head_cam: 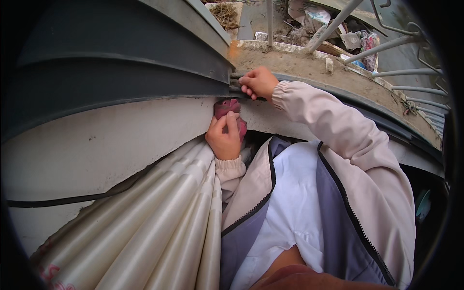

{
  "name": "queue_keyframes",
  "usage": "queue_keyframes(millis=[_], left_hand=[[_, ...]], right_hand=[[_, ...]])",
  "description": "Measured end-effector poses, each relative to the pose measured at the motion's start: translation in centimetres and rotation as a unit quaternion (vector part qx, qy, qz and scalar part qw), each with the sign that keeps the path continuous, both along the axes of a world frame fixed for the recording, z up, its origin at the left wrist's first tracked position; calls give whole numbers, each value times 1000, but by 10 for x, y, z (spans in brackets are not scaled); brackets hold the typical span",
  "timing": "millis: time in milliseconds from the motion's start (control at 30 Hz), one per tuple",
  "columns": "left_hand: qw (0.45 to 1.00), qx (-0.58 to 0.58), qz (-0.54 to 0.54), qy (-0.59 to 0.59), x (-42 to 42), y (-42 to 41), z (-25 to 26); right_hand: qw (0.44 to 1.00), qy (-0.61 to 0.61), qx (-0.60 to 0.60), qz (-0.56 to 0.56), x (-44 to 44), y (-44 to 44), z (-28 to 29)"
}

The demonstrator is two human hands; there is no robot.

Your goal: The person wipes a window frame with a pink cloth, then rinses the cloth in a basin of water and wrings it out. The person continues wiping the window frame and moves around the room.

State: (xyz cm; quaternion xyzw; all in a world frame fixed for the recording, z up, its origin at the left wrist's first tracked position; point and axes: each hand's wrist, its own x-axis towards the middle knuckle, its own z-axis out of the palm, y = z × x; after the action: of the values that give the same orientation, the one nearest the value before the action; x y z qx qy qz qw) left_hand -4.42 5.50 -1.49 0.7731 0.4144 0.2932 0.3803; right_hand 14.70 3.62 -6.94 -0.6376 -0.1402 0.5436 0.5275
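Observation:
My left hand grips a crumpled dark red cloth at the white inner sill, with part of the cloth standing up above the fingers. Just beyond it, my right hand is over the grey window track, beside the corner of the dark window frame. Its fingers are curled in, thumb against forefinger, and no object shows between them. Whether the fingertips touch the track is hard to tell.
A gathered cream curtain hangs at the lower left, close to my left forearm. Outside the window runs a dirt-covered ledge with metal grille bars. Plastic bags and other clutter lie beyond, plus dry straw.

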Motion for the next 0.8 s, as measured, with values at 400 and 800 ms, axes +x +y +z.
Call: queue_keyframes(millis=[400,800], left_hand=[[1000,-21,3,-9,-2,1,-2],[1000,6,-7,-6,1,2,0]], right_hand=[[984,-111,-66,123,14,-17,19],[945,240,127,-184,16,-29,5]])
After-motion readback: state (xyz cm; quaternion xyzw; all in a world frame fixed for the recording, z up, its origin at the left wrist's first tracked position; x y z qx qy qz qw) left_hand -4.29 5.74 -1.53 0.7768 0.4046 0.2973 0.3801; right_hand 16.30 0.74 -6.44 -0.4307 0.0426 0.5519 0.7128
